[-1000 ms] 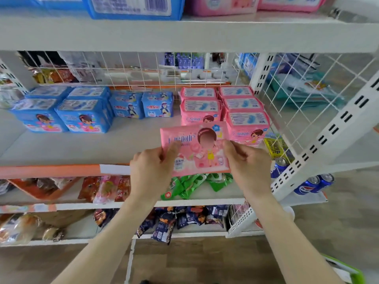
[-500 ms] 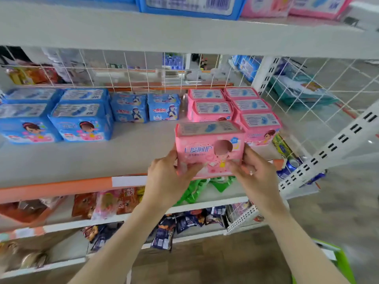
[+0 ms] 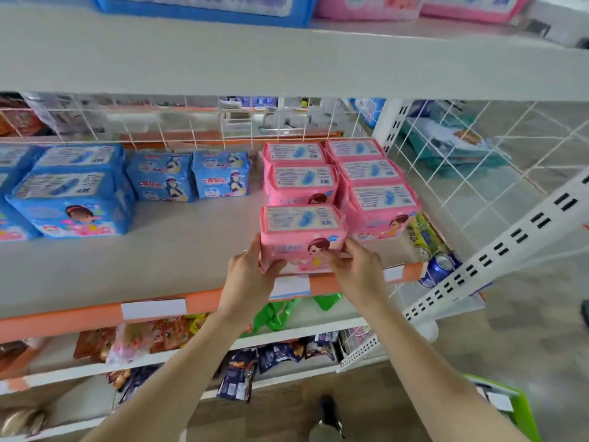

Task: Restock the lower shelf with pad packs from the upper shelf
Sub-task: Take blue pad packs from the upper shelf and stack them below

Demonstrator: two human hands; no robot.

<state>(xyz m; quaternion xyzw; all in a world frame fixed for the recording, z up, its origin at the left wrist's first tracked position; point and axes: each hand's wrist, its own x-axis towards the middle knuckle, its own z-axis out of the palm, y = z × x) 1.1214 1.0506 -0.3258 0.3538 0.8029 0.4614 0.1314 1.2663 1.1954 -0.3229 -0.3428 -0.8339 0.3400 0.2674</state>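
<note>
Pink pack [image 3: 302,239] sits at the front edge of the lower shelf [image 3: 178,253], upright, printed face toward us, label side up. We note both hands on it: left hand [image 3: 251,275] curled around its lower left corner, thumb on the front face; right hand [image 3: 357,269] closed on its lower right corner, fingers [image 3: 334,260] pressed to the front. We cannot tell whether its base rests fully on the shelf — the hands cover that edge.

Directly behind it, two more pink packs [image 3: 301,183] in a row; just to the right, a second row of three [image 3: 379,202], the front one touching or nearly touching the held pack. Blue packs [image 3: 73,199] stand well to the left on the same shelf, bare shelf between. Upper shelf [image 3: 287,59] overhead — blue and pink packs [image 3: 369,6] visible only at their lower edges. Snack bags [image 3: 143,339] on the shelves below.
</note>
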